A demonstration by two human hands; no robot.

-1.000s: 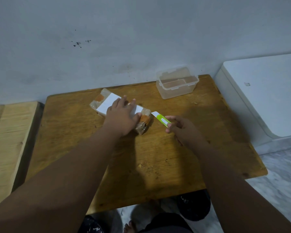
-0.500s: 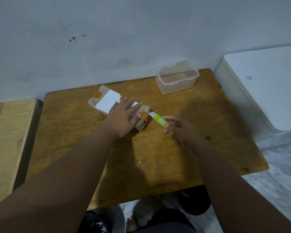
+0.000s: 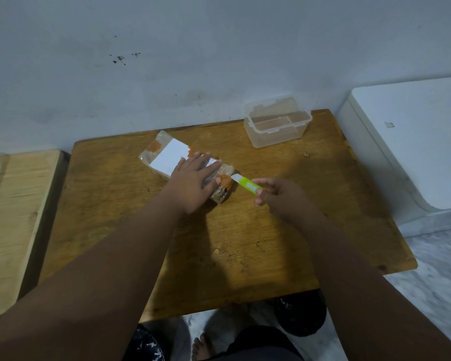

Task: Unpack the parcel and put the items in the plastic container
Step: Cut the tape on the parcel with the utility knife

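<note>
The left hand lies flat with fingers spread on top of the parcel, pressing it onto the wooden table. The parcel is brown, with orange tape and a white label; no words on the label can be read. The right hand is just beside it, fingers closed around a green cutter. The cutter's tip touches the parcel's end. The clear plastic container sits open, farther back beyond the right hand.
</note>
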